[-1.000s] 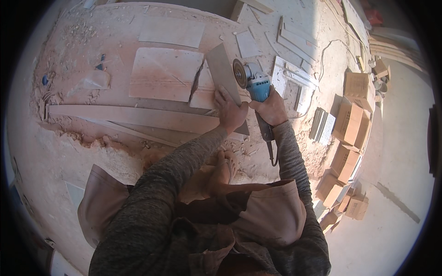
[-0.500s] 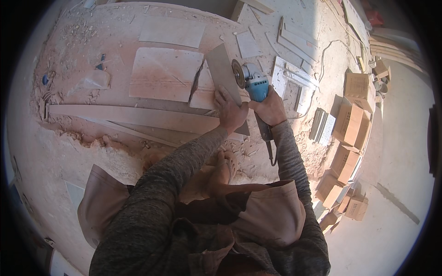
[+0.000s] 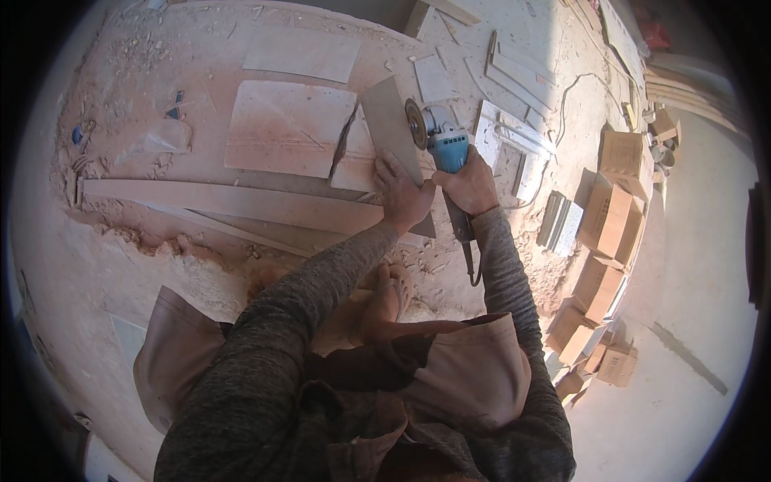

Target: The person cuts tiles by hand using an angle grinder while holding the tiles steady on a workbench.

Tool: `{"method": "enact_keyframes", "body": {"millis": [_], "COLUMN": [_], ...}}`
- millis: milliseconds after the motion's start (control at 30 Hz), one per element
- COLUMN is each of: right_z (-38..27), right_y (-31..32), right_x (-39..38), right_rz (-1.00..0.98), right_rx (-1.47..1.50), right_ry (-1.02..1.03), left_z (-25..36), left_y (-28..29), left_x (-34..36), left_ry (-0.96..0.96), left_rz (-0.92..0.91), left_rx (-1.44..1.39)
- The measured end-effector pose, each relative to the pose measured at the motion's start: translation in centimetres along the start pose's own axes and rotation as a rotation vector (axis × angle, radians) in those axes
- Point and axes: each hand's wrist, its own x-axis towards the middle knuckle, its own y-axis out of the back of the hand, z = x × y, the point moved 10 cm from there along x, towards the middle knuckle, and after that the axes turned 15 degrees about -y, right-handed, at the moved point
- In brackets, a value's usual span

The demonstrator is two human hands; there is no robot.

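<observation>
My right hand (image 3: pixel 472 186) is wrapped round the body of a blue and black angle grinder (image 3: pixel 448 151). The grinder's round disc (image 3: pixel 416 124) stands at the right edge of a narrow grey tile strip (image 3: pixel 387 116); whether it touches cannot be made out. My left hand (image 3: pixel 401 193) grips that strip lower down, fingers over its face, close to my right hand. Beneath and left of the strip lies a pale, dust-covered slab (image 3: pixel 291 128) with a dark jagged crack near its right end. The grinder's cord hangs down beside my right wrist.
Long tile strips (image 3: pixel 233 201) lie on the dusty ground to the left, near my bare foot (image 3: pixel 393 289). Cut tile pieces (image 3: pixel 514 132) and a loose cable (image 3: pixel 574 80) are at the right. Cardboard boxes (image 3: pixel 608 217) line the far right side. Another flat tile (image 3: pixel 301 55) lies beyond the slab.
Almost nothing differs. The grinder and both hands keep their places on the strip, with only a very slight shift of the view.
</observation>
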Motion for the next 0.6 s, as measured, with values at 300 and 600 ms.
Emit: {"method": "enact_keyframes", "body": {"millis": [300, 600], "right_z": [-0.2, -0.8], "right_y": [-0.2, 0.0], "right_x": [0.8, 1.1], "right_rz": [-0.005, 0.009], "right_rx": [0.019, 0.028], "right_ry": [0.011, 0.048], "left_z": [0.0, 0.1], "left_y": [0.0, 0.1], "left_x": [0.0, 0.1], "left_ry": [0.005, -0.002], "left_rz": [-0.023, -0.027], "left_rx": [0.009, -0.011]}}
